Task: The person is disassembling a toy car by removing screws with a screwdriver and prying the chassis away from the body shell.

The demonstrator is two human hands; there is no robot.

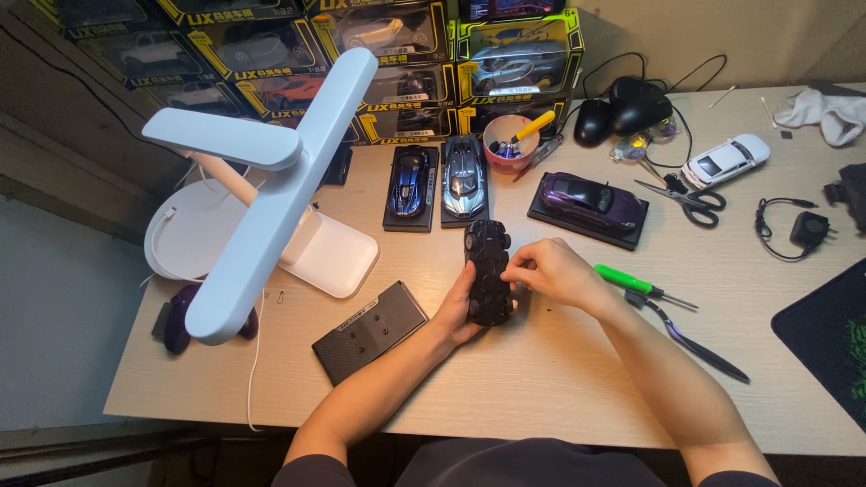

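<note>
My left hand (458,316) cradles a black toy car (487,271) turned underside up, above the middle of the wooden desk (541,379). My right hand (550,271) rests against the car's right side, its fingertips pinching at the chassis near the middle. A black rectangular display base (370,331) lies on the desk just left of my left forearm. A green-handled screwdriver (636,284) and dark tweezers (690,341) lie right of my right hand.
A white desk lamp (271,180) stands at the left. Blue (410,185), silver (463,173) and purple (591,200) model cars sit on bases behind my hands. Farther back are a pink cup (507,144), scissors (687,200), a white car (726,160), stacked boxed cars (379,54).
</note>
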